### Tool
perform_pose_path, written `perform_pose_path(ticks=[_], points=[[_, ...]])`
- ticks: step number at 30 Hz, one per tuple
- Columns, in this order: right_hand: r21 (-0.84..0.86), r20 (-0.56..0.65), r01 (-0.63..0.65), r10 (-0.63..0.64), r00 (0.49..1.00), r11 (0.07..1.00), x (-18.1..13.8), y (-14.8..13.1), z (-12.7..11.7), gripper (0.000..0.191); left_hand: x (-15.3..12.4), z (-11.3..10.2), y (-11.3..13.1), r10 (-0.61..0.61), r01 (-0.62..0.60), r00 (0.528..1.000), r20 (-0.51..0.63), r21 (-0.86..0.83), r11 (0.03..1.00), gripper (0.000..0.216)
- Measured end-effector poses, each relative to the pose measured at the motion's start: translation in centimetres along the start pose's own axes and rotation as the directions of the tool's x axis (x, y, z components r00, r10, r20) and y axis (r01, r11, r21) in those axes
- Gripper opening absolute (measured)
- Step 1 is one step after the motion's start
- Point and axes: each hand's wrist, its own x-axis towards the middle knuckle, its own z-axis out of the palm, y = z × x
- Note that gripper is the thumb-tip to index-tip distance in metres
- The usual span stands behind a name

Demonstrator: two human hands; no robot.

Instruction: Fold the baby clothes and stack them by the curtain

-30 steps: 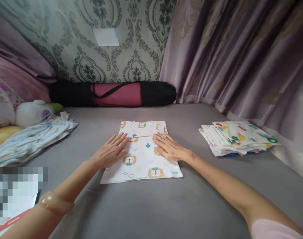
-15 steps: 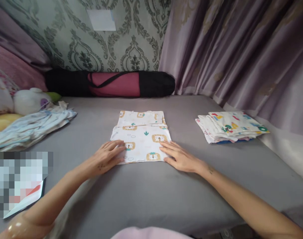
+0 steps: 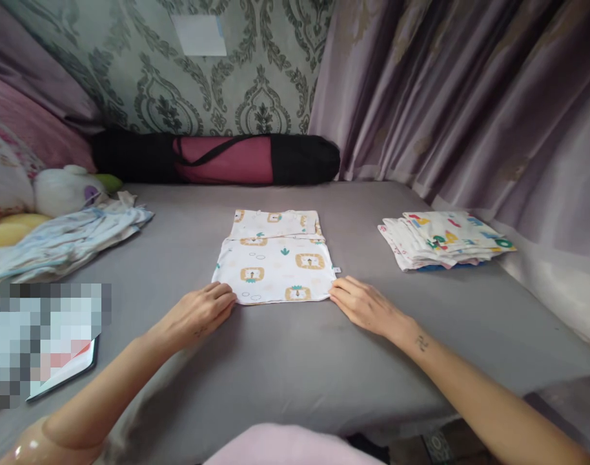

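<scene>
A white cloth (image 3: 281, 266) printed with tan lion faces and green leaves lies flat on the grey sheet in front of me, its far part folded over toward me. At its near left corner, my left hand (image 3: 204, 310) is closed with the fingertips pinching the edge. My right hand (image 3: 367, 305) grips the near right corner in the same way. A small white label (image 3: 337, 270) sticks out from the right edge just beyond my right fingers. Both corners are partly covered by my fingers.
To the right lies a stack of folded printed cloths (image 3: 450, 236). Rumpled pale blue cloths (image 3: 86, 236) lie at the left beside a white plush toy (image 3: 65, 187). A black and maroon long bag (image 3: 222, 160) rests along the wall. A dark-edged flat object (image 3: 65, 371), partly blurred out, sits near left.
My hands have gone from lying flat with spread fingers on the cloth's sides to pinching its near corners. The label at the right edge now shows. The view has shifted slightly.
</scene>
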Motion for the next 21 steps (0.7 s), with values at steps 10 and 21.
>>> perform_pose_path(ticks=[10, 21], points=[[0.195, 0.014, -0.225, 0.227, 0.974, 0.955, 0.8, 0.9, 1.1, 0.022, 1.1, 2.4, -2.0, -0.077, 0.091, 0.985, -0.152, 0.088, 0.992, 0.032], [0.291, -0.18, 0.041, 0.013, 0.984, 0.956, -0.1, 2.5, 1.5, 0.03, -1.8, 0.0, -4.0, 0.121, -0.122, 0.99, -0.073, -0.007, 0.993, 0.035]])
